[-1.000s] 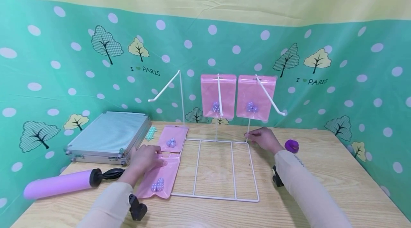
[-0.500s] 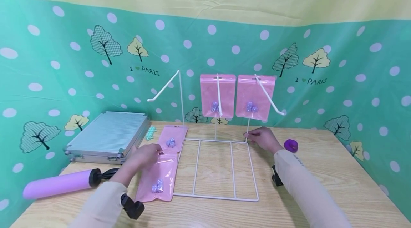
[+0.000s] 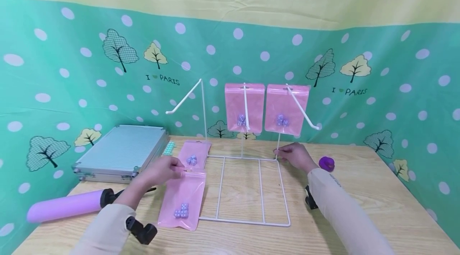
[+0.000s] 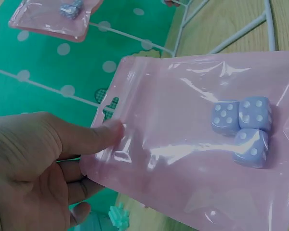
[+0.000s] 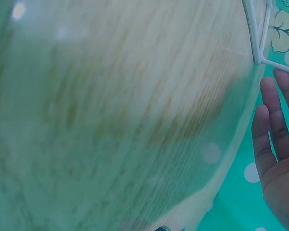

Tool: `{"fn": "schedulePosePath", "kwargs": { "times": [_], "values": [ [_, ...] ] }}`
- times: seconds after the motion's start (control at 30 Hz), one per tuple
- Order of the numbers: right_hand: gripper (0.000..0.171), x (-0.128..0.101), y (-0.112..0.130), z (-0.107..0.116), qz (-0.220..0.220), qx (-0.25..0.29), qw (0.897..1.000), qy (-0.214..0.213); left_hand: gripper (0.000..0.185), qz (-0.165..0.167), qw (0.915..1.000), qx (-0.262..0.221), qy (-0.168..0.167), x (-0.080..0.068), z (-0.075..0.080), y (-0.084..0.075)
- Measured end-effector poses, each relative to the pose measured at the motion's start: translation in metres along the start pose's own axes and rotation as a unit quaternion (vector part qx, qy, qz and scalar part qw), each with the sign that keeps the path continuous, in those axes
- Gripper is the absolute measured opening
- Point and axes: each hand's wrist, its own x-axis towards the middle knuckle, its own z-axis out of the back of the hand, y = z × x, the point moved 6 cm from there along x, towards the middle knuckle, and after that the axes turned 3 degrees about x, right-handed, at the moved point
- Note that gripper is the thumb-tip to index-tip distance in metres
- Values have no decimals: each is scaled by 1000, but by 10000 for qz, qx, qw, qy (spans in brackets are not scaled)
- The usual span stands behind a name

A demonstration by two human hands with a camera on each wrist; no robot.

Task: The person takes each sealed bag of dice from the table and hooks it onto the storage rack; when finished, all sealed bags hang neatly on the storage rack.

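My left hand (image 3: 163,169) pinches the top edge of a pink zip bag (image 3: 184,195), thumb in front. Beside the hang hole, the thumb presses the bag (image 4: 183,110) in the left wrist view; several pale purple dice (image 4: 253,118) show through it. My right hand (image 3: 296,157) pinches the right rear upright of a white wire rack (image 3: 261,191) low down. Two similar pink bags hang on the rack's middle hook (image 3: 246,105) and right hook (image 3: 300,105); its left hook (image 3: 184,98) is bare. Another pink bag (image 3: 194,149) lies at the rack's left rear.
A silver-blue case (image 3: 123,149) stands at the back left, a small mint-green piece (image 3: 169,148) beside it. In front lies a lilac pump (image 3: 68,206). A purple object (image 3: 326,163) sits right of my right hand. Behind the table hangs a patterned curtain (image 3: 237,51).
My left hand has raised the bag's top edge, and the bag has shifted slightly right and toward me, away from the bag behind it. The right hand stays at the upright.
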Motion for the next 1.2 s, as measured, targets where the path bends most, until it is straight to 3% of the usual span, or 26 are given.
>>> {"fn": "schedulePosePath", "kwargs": {
  "times": [0.2,0.33,0.57,0.73,1.07,1.2],
  "values": [
    [32,0,0,-1,28,-14,10000,-6,15,-195,9982,-572,29,-2,2,-2],
    [31,0,3,0,129,-36,9999,-26,22,-218,9986,-492,16,-4,3,-5],
    [32,0,2,0,116,-79,9999,-5,12,-114,9997,-210,-107,-3,6,-8],
    [32,-1,2,0,136,-98,9999,11,12,-132,9992,-371,-113,-3,6,-8],
    [33,-2,2,0,110,-235,9996,-80,12,-822,9911,-1040,-96,-3,4,-9],
    [32,-2,3,0,127,-162,9998,-32,12,-701,9911,-1124,-108,-4,2,-7]
  ]
}}
